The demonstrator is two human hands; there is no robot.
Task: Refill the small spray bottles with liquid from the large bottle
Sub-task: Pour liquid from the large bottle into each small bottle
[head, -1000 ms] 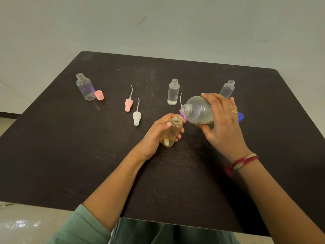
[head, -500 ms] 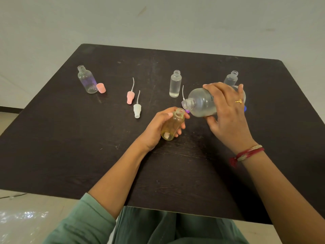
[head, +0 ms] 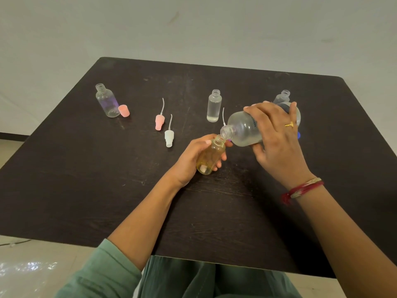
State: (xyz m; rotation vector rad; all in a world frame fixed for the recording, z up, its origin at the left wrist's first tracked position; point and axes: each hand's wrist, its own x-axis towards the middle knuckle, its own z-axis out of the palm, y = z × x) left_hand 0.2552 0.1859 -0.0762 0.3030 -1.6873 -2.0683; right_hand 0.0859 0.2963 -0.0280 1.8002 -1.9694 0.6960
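Note:
My left hand (head: 191,160) grips a small yellow-tinted bottle (head: 211,158), uncapped and tilted, mouth up to the right. My right hand (head: 277,138) grips the large clear bottle (head: 242,129), tipped on its side with its open neck touching the small bottle's mouth. Three more uncapped small bottles stand on the dark table (head: 107,179): a purple-tinted one (head: 107,101) far left, a clear one (head: 214,106) in the middle, and another clear bottle (head: 282,96) partly hidden behind my right hand.
A pink cap (head: 124,110) lies beside the purple-tinted bottle. A pink spray head (head: 160,122) and a white spray head (head: 169,137) with dip tubes lie left of my hands. A thin dip tube (head: 223,116) and a blue piece (head: 298,135) peek out behind the large bottle.
The large bottle has tipped further, and its neck has come down onto the mouth of the small yellow bottle. My left hand keeps the small bottle in place.

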